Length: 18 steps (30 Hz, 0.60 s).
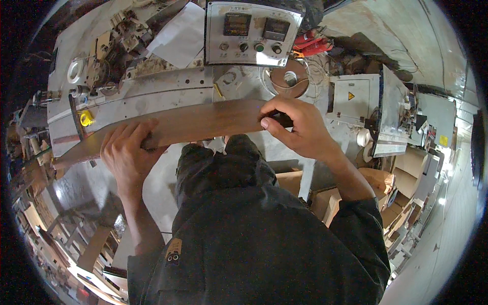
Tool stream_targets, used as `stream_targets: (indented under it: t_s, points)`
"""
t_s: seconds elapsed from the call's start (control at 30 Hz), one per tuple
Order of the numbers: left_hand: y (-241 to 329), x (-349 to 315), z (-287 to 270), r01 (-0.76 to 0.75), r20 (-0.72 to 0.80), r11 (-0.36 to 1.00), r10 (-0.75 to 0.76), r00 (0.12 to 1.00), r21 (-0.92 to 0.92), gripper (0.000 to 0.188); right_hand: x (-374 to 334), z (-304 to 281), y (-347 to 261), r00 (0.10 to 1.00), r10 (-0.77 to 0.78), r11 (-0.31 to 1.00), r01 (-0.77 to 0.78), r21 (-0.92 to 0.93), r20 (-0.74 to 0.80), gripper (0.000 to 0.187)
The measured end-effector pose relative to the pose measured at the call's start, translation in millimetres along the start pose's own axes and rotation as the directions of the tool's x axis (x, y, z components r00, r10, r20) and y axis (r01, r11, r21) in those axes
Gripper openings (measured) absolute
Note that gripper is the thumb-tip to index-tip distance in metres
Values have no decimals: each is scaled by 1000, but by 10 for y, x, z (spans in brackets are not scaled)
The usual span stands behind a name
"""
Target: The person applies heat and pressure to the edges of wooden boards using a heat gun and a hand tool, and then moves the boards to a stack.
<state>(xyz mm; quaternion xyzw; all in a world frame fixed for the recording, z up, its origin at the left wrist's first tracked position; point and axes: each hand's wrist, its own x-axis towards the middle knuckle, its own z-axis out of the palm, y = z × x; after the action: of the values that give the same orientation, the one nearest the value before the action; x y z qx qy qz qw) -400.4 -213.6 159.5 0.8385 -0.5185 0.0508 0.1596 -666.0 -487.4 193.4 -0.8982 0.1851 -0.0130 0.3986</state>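
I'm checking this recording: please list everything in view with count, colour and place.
Brown board: 1, brown, left to centre
Machine table: 1, pale grey, upper left
Paper sheet: 1, white, upper left
Control panel: 1, pale grey, top centre
Roll: 1, brown, below the control panel
Red handles: count unclear, red, right of the control panel
Ring: 1, white, far upper left
Roundish object: 1, yellow, left
Metal cabinet: 1, light grey, right
Warning triangle: 1, yellow, metal cabinet's front
Cardboard boxes: several, tan, lower right
Shirt: 1, dark, lower centre
Left hand: 1, bare, gripping brown board's left part
Right hand: 1, bare, pinching its right end
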Motion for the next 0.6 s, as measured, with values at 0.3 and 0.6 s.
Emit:
stream_targets:
  t_s: [0.3, 0.6]
  points:
    - [82, 151, -69, 14, 37, 1000, -15, 999, 28, 43, 113, -21, 61, 998, -41, 998, 39, -45, -44, 27]
    - [93, 173, -59, 9, 22, 1000, -10, 1000, 24, 46, 58, -87, 166, 982, -188, 981, 187, -59, -15, 19]
